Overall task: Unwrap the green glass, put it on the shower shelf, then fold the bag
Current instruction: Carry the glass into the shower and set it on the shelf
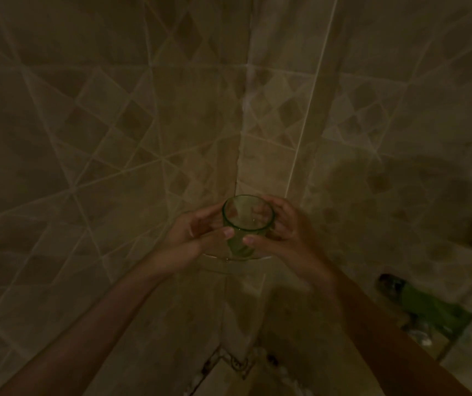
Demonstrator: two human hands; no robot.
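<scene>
The green glass (247, 224) stands upright with its mouth up, bare of any wrapping, in the tiled corner of a dim shower. My left hand (193, 232) grips its left side, thumb across the front. My right hand (280, 232) grips its right side, thumb also on the front. Under the glass, the pale curved edge of the corner shower shelf (214, 256) shows between my wrists. Whether the glass base touches the shelf is hidden by my hands. No bag is plainly visible.
Two tiled walls (114, 138) meet right behind the glass. Low at the right lies a green thing with a dark end (426, 307) on a tiled ledge. The shower floor corner (237, 364) shows below my arms.
</scene>
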